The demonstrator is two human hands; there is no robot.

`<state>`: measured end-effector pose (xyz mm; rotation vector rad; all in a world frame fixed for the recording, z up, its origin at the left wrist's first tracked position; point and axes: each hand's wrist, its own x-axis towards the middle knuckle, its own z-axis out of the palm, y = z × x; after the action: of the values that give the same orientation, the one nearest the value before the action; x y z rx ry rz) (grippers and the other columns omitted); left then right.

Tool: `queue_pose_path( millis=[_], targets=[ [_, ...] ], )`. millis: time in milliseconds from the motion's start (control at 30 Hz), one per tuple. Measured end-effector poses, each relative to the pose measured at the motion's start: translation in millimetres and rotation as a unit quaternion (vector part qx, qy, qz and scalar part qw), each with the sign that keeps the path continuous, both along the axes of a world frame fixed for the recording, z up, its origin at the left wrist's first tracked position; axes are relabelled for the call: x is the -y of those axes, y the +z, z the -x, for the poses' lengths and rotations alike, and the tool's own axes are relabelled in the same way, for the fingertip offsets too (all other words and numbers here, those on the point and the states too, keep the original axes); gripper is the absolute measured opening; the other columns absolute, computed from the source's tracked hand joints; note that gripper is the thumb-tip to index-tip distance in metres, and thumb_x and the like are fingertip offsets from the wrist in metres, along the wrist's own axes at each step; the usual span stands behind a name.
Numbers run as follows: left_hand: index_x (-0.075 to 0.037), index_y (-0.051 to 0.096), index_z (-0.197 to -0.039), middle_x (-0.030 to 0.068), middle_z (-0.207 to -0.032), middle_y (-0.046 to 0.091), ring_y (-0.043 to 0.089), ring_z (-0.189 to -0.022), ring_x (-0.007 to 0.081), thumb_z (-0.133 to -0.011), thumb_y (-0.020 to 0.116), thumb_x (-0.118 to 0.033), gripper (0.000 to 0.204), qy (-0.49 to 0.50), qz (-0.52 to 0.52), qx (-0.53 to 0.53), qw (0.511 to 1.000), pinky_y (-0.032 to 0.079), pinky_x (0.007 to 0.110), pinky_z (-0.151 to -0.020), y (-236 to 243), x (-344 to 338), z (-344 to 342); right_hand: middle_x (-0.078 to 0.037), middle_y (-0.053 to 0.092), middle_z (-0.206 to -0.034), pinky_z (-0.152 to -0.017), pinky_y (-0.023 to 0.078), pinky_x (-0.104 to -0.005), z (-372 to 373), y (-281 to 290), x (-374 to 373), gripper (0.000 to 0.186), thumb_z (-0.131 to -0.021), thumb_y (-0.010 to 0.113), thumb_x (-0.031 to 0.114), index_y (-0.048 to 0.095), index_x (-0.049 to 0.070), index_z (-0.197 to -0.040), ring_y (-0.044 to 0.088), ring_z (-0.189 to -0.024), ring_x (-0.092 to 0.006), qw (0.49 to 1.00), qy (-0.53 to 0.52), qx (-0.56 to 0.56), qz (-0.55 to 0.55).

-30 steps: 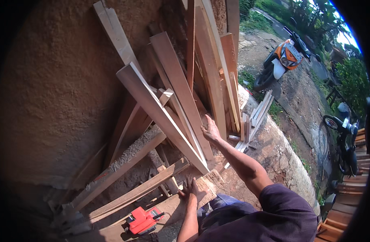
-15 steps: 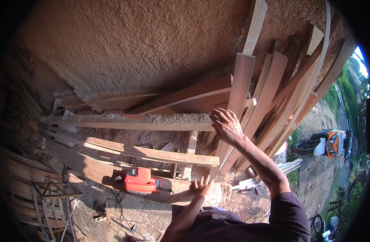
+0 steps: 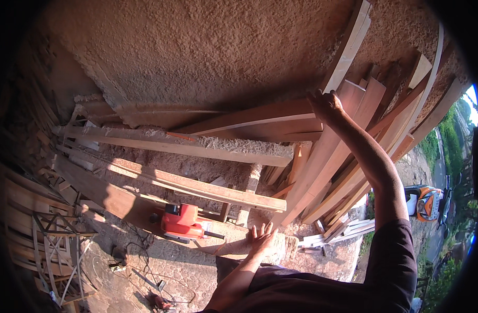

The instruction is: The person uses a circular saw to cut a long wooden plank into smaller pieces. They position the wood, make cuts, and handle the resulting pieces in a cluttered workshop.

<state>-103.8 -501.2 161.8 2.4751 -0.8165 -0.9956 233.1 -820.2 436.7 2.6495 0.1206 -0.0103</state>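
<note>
My left hand (image 3: 262,238) lies with fingers spread on the near end of the wooden bench (image 3: 234,245), next to the cord end of a red electric planer (image 3: 181,223). The planer rests on the bench to the left of that hand. My right arm reaches far forward. Its hand (image 3: 328,106) is closed at the lower end of a long pale wooden board (image 3: 348,49) leaning up the wall. Just to the right of this hand, reddish planks (image 3: 325,161) lean in a stack; the hand covers where the pale board meets them.
A narrow batten (image 3: 213,193) and a shavings-covered beam (image 3: 197,146) run left to right beyond the bench. A rough wall (image 3: 197,57) rises behind. Cables (image 3: 145,245) and a wooden frame (image 3: 62,250) lie lower left. A motorcycle (image 3: 429,203) stands outside at right.
My right hand has moved forward from the beam's end up to the pale board. My left hand stays on the bench. The view has shifted slightly.
</note>
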Motion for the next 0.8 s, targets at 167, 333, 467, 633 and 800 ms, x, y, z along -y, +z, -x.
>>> queue_pose_path(
  millis=[167,333,467,633,800],
  targets=[
    [-0.022,0.037,-0.158,0.0073,-0.171,0.023,0.016,-0.157,0.0346,-0.069,0.085,-0.050,0.106,0.011,-0.012,0.027,1.000,-0.005,0.067,-0.122,-16.1,4.2,3.0,-0.016,0.041,-0.152,-0.107,0.042,-0.0543,4.1,2.7,-3.0,0.061,-0.085,0.067,0.016,0.050,0.014,-0.144,0.046,-0.139,-0.0351,0.989,0.134,0.035,-0.060],
    [-0.025,0.037,-0.159,0.0039,-0.172,0.021,0.013,-0.158,0.0336,-0.067,0.087,-0.049,0.108,0.018,-0.032,-0.004,0.999,-0.006,0.067,-0.122,-21.5,2.9,4.6,-0.011,0.051,-0.147,-0.112,0.038,-0.0530,-19.6,-38.1,-45.1,0.063,-0.079,0.073,0.020,0.056,0.021,-0.141,0.041,-0.143,-0.0339,0.990,0.142,-0.028,0.008],
    [-0.023,0.042,-0.157,0.0070,-0.171,0.022,0.013,-0.158,0.0337,-0.085,0.070,-0.050,0.082,0.013,0.007,0.013,1.000,-0.004,0.068,-0.122,-20.2,16.0,6.6,-0.009,0.058,-0.141,-0.109,0.045,-0.0505,-52.1,-70.1,3.2,0.069,-0.073,0.080,0.024,0.059,0.021,-0.139,0.053,-0.133,-0.0331,0.984,0.168,-0.026,0.047],
    [-0.020,0.049,-0.152,0.0096,-0.167,0.031,0.022,-0.156,0.0354,-0.092,0.059,-0.048,0.067,0.055,0.000,0.021,0.998,-0.004,0.065,-0.124,-11.6,-5.5,6.4,-0.013,0.068,-0.126,-0.098,0.055,-0.0442,-59.9,9.6,-116.6,0.062,-0.072,0.081,0.023,0.064,0.014,-0.132,0.066,-0.117,-0.0304,0.973,0.144,-0.165,0.072],
    [-0.020,0.041,-0.157,0.0117,-0.170,0.023,0.016,-0.157,0.0381,-0.085,0.069,-0.050,0.082,0.026,0.016,0.021,0.999,-0.006,0.069,-0.122,-38.1,12.2,11.6,-0.015,0.077,-0.102,-0.088,0.059,-0.0428,-82.7,106.7,-190.7,0.038,-0.074,0.077,0.023,0.077,0.005,-0.107,0.075,-0.098,-0.0317,0.968,0.076,-0.228,0.071]
  ],
)
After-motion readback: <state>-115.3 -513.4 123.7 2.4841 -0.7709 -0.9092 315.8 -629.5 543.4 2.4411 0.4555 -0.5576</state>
